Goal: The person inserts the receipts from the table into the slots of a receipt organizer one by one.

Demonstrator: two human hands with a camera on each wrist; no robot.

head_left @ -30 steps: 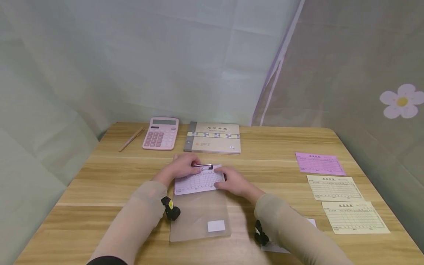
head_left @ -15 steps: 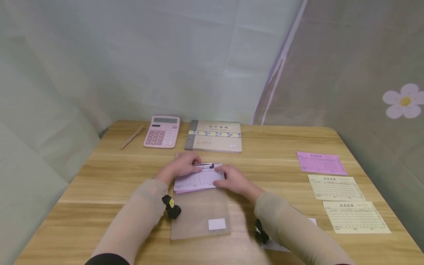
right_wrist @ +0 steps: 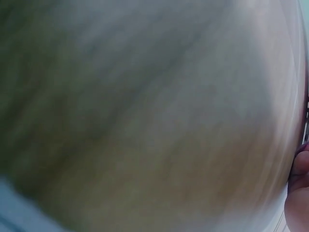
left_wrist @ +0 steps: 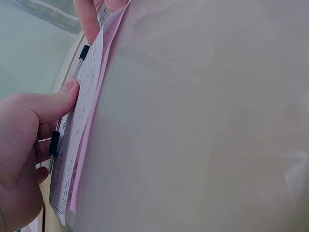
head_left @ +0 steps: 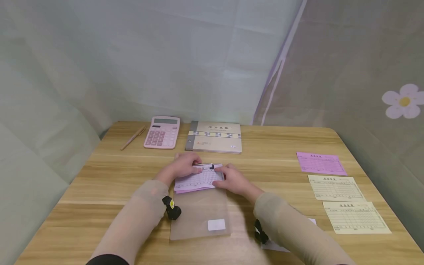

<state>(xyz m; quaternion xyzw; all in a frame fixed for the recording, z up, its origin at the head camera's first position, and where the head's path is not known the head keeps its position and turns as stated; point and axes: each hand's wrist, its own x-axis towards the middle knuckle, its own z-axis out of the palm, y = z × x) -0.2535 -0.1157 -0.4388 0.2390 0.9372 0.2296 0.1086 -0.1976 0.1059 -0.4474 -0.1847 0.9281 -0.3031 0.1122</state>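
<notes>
A translucent grey-beige file folder (head_left: 200, 217) lies on the table, with a small white label (head_left: 216, 224) near its lower right corner. At its top edge is a metal clip (left_wrist: 55, 143) with black ends. White printed slips (head_left: 195, 181) lie at this clip, with a pink layer (left_wrist: 78, 181) showing underneath. My left hand (head_left: 184, 164) pinches the clip, thumb on top and other fingers behind it. My right hand (head_left: 234, 180) holds the slips by their right edge; only part of this hand (right_wrist: 300, 186) shows in the right wrist view.
A pink calculator (head_left: 162, 132), a pen (head_left: 133, 138) and a ledger book (head_left: 214, 137) lie at the back. On the right are a pink slip (head_left: 321, 163) and two pale yellow slips (head_left: 336, 187). A white slip (head_left: 276, 247) is partly hidden under the right forearm.
The top slip's lower edge has shifted up slightly, and a pink layer now shows beneath it. My right thumb has moved a little left and up. The left hand keeps its hold.
</notes>
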